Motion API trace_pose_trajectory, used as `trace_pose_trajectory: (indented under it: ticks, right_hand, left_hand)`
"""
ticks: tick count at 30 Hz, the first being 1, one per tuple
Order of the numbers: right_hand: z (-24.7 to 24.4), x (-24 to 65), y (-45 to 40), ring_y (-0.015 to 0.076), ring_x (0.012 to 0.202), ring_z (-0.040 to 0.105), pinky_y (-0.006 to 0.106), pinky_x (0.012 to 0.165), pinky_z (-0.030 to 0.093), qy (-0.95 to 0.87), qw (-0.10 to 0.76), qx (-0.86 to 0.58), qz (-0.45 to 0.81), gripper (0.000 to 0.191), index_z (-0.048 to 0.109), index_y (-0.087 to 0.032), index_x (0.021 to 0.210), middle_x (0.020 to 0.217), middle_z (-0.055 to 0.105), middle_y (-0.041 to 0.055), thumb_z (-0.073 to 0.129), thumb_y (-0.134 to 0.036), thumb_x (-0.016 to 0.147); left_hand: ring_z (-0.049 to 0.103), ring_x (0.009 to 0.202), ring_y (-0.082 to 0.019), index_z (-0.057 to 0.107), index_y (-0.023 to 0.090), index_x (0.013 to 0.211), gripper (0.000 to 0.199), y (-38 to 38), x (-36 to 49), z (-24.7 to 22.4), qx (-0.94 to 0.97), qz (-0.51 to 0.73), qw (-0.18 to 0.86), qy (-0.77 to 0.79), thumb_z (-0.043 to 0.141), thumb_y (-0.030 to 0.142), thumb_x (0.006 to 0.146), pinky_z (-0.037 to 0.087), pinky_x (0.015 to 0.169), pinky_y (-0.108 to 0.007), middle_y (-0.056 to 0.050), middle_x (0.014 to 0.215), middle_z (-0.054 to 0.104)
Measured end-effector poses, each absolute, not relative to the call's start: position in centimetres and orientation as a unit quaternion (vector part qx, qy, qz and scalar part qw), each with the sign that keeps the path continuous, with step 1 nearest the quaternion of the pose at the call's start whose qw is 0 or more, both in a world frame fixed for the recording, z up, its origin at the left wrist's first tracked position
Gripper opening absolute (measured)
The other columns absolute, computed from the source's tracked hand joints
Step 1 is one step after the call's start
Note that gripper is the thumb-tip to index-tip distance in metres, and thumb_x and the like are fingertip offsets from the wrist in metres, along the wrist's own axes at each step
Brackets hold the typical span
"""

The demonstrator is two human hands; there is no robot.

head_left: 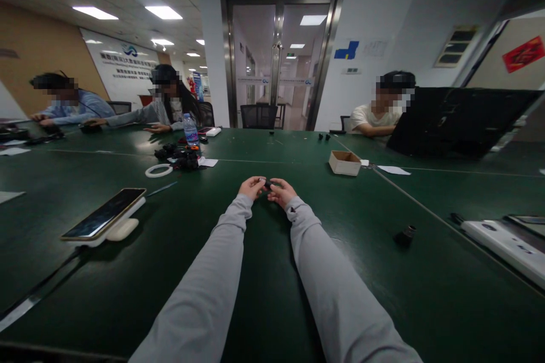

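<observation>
Both my arms reach forward over the green table. My left hand (252, 188) and my right hand (281, 191) meet in the middle, their fingers closed on a small dark piece (268, 184) between them. It is too small for me to tell its kind; part of it lies behind the fingertips. To the right of my right forearm, apart from both hands, a small black fitting with a metallic end (405, 236) rests on the table.
On the left, a phone (106, 214) lies on a white power block, near a tape roll (159, 171), black parts (183, 157) and a water bottle (191, 131). A small box (344, 163) and a monitor (460, 122) stand to the right. Several people sit across the table.
</observation>
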State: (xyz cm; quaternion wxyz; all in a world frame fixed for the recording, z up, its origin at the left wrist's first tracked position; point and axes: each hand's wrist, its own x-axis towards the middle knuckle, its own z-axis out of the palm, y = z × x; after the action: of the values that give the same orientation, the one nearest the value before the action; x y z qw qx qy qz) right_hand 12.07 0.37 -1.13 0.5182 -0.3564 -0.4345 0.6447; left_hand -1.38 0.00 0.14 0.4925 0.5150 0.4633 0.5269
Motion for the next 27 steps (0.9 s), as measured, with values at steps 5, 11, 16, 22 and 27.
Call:
trace_pose_trajectory:
  ticks: [5, 11, 16, 22, 27]
  right_hand:
    - [-1.4, 11.1, 0.0, 0.0099, 0.04, 0.056, 0.026, 0.044, 0.049, -0.498, 0.484, -0.35, 0.629, 0.032, 0.04, -0.019, 0.083, 0.059, 0.061, -0.0036, 0.067, -0.02, 0.065]
    - [-1.8, 9.8, -1.6, 0.0089, 0.04, 0.054, 0.024, 0.043, 0.046, -0.594, 0.436, -0.357, 0.574, 0.039, 0.038, -0.02, 0.084, 0.05, 0.054, -0.0103, 0.069, -0.026, 0.06]
    - [-1.3, 8.5, -3.2, 0.0077, 0.045, 0.051, 0.022, 0.048, 0.042, -0.652, 0.418, -0.391, 0.498, 0.04, 0.038, -0.02, 0.084, 0.051, 0.052, -0.0101, 0.069, -0.025, 0.058]
    - [0.7, 10.6, -6.3, 0.01, 0.056, 0.055, 0.027, 0.056, 0.046, -0.718, 0.326, -0.399, 0.468, 0.049, 0.041, -0.021, 0.105, 0.073, 0.06, -0.002, 0.066, -0.025, 0.063]
    - [5.0, 17.7, -10.4, 0.0094, 0.058, 0.054, 0.027, 0.056, 0.047, -0.776, 0.306, -0.423, 0.354, 0.041, 0.049, -0.023, 0.107, 0.087, 0.059, 0.0023, 0.06, -0.032, 0.069]
  left_hand:
    - [0.038, 0.039, -0.002, 0.056, 0.015, 0.094, 0.032, -0.9, -1.9, 0.1, 0.509, 0.544, 0.483, 0.46, 0.057, 0.037, 0.07, 0.026, 0.034, -0.013, 0.003, 0.062, 0.052]
    - [0.039, 0.035, 0.0, 0.051, 0.015, 0.089, 0.026, -3.4, -3.9, 0.6, 0.507, 0.513, 0.519, 0.459, 0.055, 0.036, 0.073, 0.024, 0.031, -0.013, 0.001, 0.07, 0.056]
    - [0.05, 0.04, -0.003, 0.044, 0.016, 0.091, 0.031, -5.3, -5.3, 0.5, 0.503, 0.508, 0.531, 0.455, 0.053, 0.04, 0.073, 0.029, 0.032, -0.013, -0.007, 0.09, 0.06]
    - [0.056, 0.045, -0.007, 0.046, 0.015, 0.088, 0.037, -7.4, -10.3, 2.2, 0.596, 0.423, 0.474, 0.491, 0.056, 0.045, 0.068, 0.038, 0.037, -0.016, -0.007, 0.09, 0.06]
    - [0.058, 0.05, -0.01, 0.05, 0.015, 0.087, 0.042, -10.5, -18.1, 4.4, 0.607, 0.364, 0.4, 0.582, 0.058, 0.049, 0.063, 0.043, 0.043, -0.021, -0.006, 0.086, 0.062]
